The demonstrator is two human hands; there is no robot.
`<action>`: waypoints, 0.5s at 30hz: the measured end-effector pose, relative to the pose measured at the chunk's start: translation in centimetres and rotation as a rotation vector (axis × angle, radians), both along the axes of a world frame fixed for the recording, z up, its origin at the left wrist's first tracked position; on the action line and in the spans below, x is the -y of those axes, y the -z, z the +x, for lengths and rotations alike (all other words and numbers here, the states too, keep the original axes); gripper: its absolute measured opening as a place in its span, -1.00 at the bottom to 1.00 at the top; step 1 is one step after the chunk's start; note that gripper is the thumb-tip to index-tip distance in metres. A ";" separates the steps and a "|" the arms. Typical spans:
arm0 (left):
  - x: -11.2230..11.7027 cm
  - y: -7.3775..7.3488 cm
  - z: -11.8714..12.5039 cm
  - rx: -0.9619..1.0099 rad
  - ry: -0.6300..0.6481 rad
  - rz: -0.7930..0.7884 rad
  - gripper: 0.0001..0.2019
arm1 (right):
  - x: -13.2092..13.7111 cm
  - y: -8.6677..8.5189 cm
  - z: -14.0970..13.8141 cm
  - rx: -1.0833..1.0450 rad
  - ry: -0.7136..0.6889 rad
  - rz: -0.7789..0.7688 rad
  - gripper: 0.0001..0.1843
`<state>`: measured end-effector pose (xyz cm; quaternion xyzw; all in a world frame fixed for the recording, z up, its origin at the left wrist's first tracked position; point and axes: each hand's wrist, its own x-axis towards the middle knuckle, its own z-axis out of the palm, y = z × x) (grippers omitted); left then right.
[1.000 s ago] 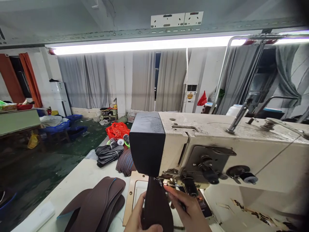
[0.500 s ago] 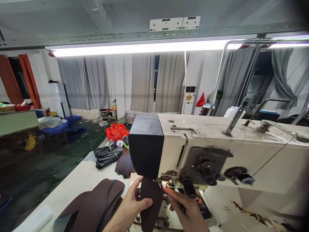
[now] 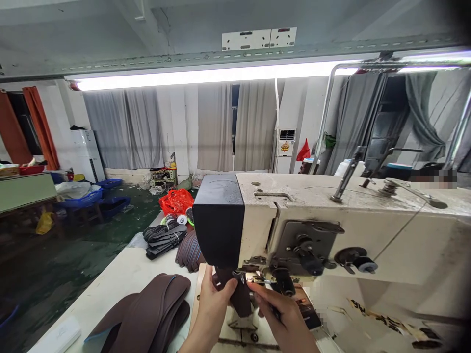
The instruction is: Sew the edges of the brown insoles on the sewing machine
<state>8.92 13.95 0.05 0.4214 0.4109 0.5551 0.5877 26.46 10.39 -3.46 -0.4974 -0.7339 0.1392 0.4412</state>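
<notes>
A dark brown padded fabric strip (image 3: 243, 300) lies under the head of a cream sewing machine (image 3: 253, 235), its near end hanging toward me. My left hand (image 3: 213, 306) grips the strip's left side, thumb on top close to the needle area and fingers partly hidden beneath. My right hand (image 3: 281, 314) is at the strip's right edge, index finger stretched to the metal parts by the presser foot and the other fingers curled. Something dark shows inside that hand; I cannot make out what it is. The needle is mostly hidden by the black head cover (image 3: 219, 230).
Brown fabric strips (image 3: 147, 314) are piled on the white table (image 3: 125, 269) to the left. Behind them lie a fanned brown stack (image 3: 188, 251), a black bundle (image 3: 165, 238) and a red plastic bag (image 3: 175, 201). A white box (image 3: 59, 338) sits near the table edge.
The brown strip has moved away from me under the machine head, so less hangs in front. My left hand moved forward with it. My right hand stays nearly in place; the view shifts slightly.
</notes>
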 end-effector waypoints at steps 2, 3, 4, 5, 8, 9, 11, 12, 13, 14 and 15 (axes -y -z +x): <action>-0.9 0.5 0.3 -0.010 -0.035 0.021 -0.36 | -0.1 0.2 -0.1 -0.037 -0.003 0.003 -0.63; -1.3 0.6 0.4 -0.012 -0.052 0.029 -0.40 | -0.2 0.3 -0.2 -0.061 -0.001 0.004 -0.63; -1.6 0.7 0.5 -0.017 -0.066 0.039 -0.45 | -0.2 0.4 -0.3 -0.081 -0.001 0.001 -0.62; -2.0 0.8 0.6 -0.021 -0.075 0.050 -0.49 | -0.2 0.4 -0.4 -0.097 -0.006 -0.001 -0.61; -2.8 0.4 0.8 -0.023 -0.081 0.084 -0.55 | 0.5 -0.1 -0.7 -0.125 -0.014 0.040 -0.61; -3.1 0.2 0.8 -0.024 -0.081 0.096 -0.56 | 0.8 -0.2 -0.7 -0.126 -0.012 0.064 -0.61; -3.6 -0.3 0.9 -0.025 -0.081 0.117 -0.56 | 1.8 -0.4 -0.6 -0.110 0.008 0.095 -0.61; -3.8 -0.5 1.0 -0.023 -0.079 0.128 -0.56 | 2.3 -0.2 -0.5 -0.101 0.033 0.101 -0.61; -3.9 -0.6 1.0 -0.020 -0.075 0.139 -0.56 | 2.9 0.2 -0.2 -0.096 0.067 0.104 -0.61; -4.0 -0.8 1.1 -0.015 -0.071 0.150 -0.56 | 3.4 0.8 0.1 -0.098 0.111 0.109 -0.61; -4.1 -0.9 1.2 -0.009 -0.068 0.161 -0.55 | 3.9 1.6 0.6 -0.106 0.166 0.114 -0.60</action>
